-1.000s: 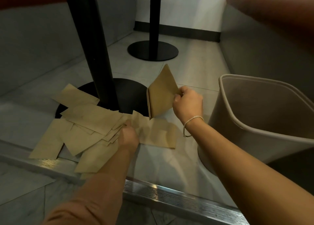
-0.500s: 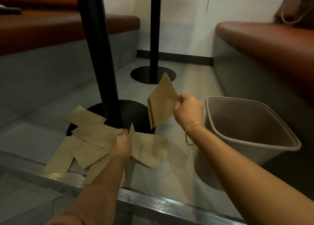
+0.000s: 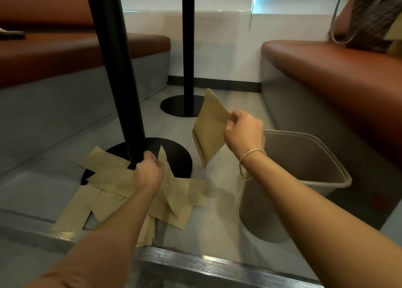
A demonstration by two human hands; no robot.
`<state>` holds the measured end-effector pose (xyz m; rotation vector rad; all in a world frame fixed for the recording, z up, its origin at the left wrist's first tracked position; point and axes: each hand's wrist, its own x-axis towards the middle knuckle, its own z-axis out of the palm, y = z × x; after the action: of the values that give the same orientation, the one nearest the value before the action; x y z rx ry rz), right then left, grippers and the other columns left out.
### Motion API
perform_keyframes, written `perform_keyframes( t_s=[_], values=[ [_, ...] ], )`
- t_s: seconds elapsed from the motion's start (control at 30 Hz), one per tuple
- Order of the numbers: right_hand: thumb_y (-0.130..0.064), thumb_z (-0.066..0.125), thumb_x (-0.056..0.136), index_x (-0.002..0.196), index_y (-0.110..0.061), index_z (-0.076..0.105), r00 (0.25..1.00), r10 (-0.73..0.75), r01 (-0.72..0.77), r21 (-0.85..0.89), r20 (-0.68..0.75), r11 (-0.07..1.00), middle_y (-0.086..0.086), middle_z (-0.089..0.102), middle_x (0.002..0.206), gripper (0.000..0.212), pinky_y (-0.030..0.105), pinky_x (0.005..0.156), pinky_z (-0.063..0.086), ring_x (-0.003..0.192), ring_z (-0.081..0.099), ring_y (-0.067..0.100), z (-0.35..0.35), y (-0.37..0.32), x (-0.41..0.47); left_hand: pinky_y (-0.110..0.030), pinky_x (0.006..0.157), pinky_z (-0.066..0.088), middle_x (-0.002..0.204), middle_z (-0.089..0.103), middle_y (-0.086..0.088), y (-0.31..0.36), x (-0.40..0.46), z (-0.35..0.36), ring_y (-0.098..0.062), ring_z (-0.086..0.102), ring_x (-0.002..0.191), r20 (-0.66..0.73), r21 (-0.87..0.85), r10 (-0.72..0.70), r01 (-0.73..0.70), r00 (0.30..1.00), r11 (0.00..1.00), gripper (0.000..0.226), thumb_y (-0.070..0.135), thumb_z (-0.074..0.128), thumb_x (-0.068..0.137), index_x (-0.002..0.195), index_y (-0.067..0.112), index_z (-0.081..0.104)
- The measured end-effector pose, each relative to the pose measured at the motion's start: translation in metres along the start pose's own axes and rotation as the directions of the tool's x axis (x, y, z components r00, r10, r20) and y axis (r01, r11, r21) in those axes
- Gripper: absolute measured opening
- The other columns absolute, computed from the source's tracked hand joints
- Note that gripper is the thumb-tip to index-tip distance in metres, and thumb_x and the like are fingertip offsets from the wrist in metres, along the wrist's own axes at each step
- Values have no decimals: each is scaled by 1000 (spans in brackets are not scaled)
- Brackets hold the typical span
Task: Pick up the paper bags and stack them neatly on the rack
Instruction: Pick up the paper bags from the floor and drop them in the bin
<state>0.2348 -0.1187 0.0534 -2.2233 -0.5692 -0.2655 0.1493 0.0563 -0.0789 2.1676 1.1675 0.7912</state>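
The paper bags are flat, plain brown and a bit creased. A small stack of them (image 3: 210,131) is held up in the air by the right hand (image 3: 243,135), pinched at 1 corner. Another bag (image 3: 171,187) is gripped at its top by the left hand (image 3: 148,173) and is lifted off the loose pile (image 3: 102,192) scattered on the floor tiles (image 3: 43,174). The pile is spread around the round base (image 3: 178,155) of a black table post (image 3: 121,76), so that post is right in the way. A beige bin (image 3: 304,170) is seen just right of the bags, with orange benches (image 3: 337,74) on both sides. How many bags are in the held stack can't be told. A woven bag (image 3: 369,15) at top right is blurred and cut off. A metal floor strip (image 3: 195,263) is crossed by both forearms.
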Motion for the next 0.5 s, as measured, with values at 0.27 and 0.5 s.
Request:
perform_keyframes(
  t_s=[0.27,0.5],
  values=[
    [-12,43,91,116,-20,62,968,-74,44,-128,-240,991,9,60,117,33,33,83,42,108,54,32,-75,-14,18,-29,62,51,70,46,7,129,2,-56,-15,52,66,-197,-478,14,-109,980,871,7,10,49,91,89,15,45],
    [-7,44,91,120,-17,59,952,-47,-43,-284,-302,958,13,56,120,34,38,88,43,111,51,37,-130,-1,34,-48,69,56,74,53,1,222,-25,-74,-31,65,75,-202,-694,144,-245,969,677,25,8,51,84,71,25,39]
  ],
)
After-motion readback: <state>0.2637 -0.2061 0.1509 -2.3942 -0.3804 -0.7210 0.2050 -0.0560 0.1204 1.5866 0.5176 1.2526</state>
